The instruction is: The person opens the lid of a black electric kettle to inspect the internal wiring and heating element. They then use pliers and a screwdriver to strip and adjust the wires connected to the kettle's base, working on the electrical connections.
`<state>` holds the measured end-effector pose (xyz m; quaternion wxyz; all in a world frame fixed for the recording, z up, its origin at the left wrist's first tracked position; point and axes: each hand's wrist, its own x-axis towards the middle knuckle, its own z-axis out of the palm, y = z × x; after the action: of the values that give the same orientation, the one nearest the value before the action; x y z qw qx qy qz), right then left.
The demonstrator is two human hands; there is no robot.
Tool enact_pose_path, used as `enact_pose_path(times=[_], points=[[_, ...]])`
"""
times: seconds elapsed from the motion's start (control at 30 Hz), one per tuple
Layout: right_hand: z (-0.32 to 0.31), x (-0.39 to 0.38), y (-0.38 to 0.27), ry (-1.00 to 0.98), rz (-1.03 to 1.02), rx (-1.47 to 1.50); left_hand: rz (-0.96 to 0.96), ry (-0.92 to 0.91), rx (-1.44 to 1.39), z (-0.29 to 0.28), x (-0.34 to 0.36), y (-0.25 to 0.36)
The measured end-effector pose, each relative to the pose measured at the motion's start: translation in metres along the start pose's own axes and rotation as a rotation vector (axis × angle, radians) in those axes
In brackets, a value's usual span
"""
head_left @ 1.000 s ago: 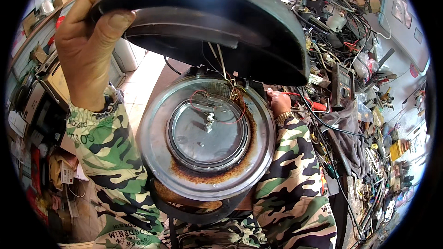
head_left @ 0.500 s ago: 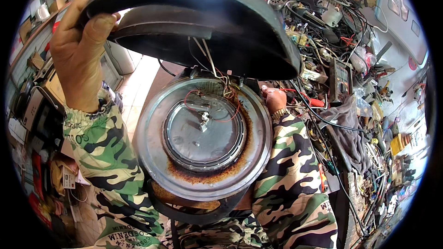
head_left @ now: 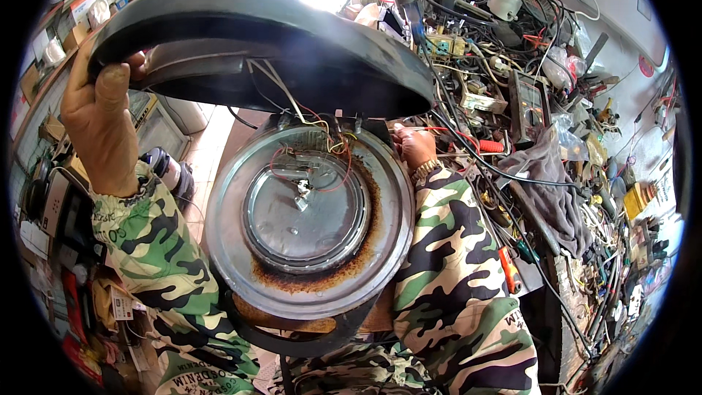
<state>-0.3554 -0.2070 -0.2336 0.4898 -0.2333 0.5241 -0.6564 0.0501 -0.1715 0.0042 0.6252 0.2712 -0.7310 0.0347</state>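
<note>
My left hand (head_left: 102, 113) grips the rim of a round black plastic cover (head_left: 292, 36), fingers curled behind the edge and thumb in front. The cover is tilted up, hinged at the far side of a round metal lid (head_left: 234, 263). Brown burn or rust marks ring the lid's inner disc (head_left: 322, 238). Thin wires (head_left: 281, 91) run from the cover to the lid, and a small metal fitting (head_left: 301, 201) sits mid-disc. By the lid's far right edge, my right hand (head_left: 417, 148) is closed with fingers pinched; what they hold is hidden. A red wire passes near it.
To the right, a heap of cables and parts holds a dark multimeter (head_left: 528, 106), a red cylindrical piece (head_left: 491, 146) and a grey cloth (head_left: 559, 208). A black jar-like object (head_left: 167, 168) stands at the left. Shelves with boxes line the far left.
The whole view has shifted, so the lid, cover and both hands appear farther left. The cover's top edge has come into view. Both hands keep their holds.
</note>
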Motion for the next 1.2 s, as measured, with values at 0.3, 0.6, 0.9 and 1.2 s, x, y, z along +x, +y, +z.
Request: enact_pose_path(times=[0.3, 0.6, 0.9, 1.2], points=[[0.001, 0.007, 0.004, 0.0, -0.119, -0.075, 0.018, 0.009, -0.024, 0.004, 0.0, 0.001], [0.007, -0.001, -0.008, -0.004, -0.133, -0.165, 0.026, 0.01, -0.168, 0.006, 0.003, 0.007], [0.0, -0.01, -0.015, 0.01, -0.267, -0.546, -0.008, 0.012, -0.338, 0.009, 0.002, 0.005], [-0.01, -0.003, -0.014, -0.05, -0.213, -0.566, 0.023, 0.069, -0.249, 0.018, 0.003, 0.018]])
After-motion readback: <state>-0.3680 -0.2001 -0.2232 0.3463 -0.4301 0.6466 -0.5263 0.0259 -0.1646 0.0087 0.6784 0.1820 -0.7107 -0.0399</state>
